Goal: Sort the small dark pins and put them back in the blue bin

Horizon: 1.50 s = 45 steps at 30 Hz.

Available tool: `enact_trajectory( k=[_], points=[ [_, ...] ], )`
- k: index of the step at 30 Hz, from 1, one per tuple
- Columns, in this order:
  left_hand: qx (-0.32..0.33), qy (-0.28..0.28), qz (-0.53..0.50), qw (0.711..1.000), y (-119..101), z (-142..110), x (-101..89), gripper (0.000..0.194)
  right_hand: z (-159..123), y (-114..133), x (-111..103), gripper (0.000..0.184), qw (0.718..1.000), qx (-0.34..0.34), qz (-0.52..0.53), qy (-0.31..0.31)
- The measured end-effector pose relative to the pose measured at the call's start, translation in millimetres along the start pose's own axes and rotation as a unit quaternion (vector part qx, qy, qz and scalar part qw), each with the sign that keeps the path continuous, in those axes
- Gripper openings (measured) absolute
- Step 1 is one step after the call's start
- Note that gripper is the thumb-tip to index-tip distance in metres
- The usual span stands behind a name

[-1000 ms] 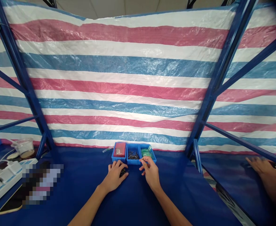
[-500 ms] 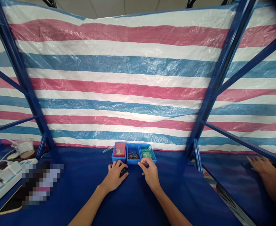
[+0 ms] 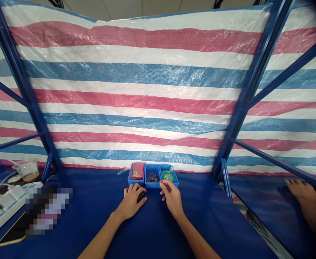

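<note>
My left hand: fingers apart, curved over dark slender metal pieces, loose on the blue surface, outside any compartment. My right hand: fingertips together, contents indiscernible. Beyond: blue plastic three-compartment tray, similar pieces already in its middle.

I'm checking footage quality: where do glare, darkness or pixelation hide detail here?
Head view: bright glare whitens patches of the striped sheet; head view: pixelation covers part of the phone; head view: the upper right corner is nearly black; head view: whatever the right hand may pinch is too small to tell.
</note>
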State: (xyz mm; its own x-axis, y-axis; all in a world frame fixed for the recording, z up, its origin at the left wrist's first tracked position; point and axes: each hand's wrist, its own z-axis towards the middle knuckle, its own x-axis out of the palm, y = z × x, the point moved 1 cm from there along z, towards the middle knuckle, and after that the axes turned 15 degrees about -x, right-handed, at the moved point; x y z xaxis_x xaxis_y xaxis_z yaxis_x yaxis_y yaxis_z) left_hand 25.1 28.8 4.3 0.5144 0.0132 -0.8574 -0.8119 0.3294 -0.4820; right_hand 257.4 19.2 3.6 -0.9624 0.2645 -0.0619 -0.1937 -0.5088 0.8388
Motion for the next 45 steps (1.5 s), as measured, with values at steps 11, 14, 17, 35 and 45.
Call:
enact_trajectory(
  k=[11, 14, 17, 35, 45],
  points=[
    [0.006, -0.004, 0.004, 1.0, 1, 1, 1.6, 0.029, 2, 2, -2, 0.042, 0.991, -0.09, -0.094, 0.006],
    [0.004, -0.001, 0.0, 1.0, 0, 0, 0.3, 0.029, 1, 3, -1, 0.044, 0.996, -0.06, -0.064, 0.019],
    [0.005, 0.002, -0.002, 1.0, 0, 0, 0.3, 0.031, 1, 3, -2, 0.044, 0.997, -0.056, -0.039, 0.024],
    [0.0, -0.002, 0.007, 1.0, 1, 1, 2.1, 0.029, -1, 0, -1, 0.046, 0.993, -0.061, -0.098, 0.027],
    [-0.002, 0.003, 0.002, 1.0, 1, 0, 0.2, 0.028, -2, 2, -1, 0.053, 0.992, -0.055, -0.107, 0.037]
  ],
)
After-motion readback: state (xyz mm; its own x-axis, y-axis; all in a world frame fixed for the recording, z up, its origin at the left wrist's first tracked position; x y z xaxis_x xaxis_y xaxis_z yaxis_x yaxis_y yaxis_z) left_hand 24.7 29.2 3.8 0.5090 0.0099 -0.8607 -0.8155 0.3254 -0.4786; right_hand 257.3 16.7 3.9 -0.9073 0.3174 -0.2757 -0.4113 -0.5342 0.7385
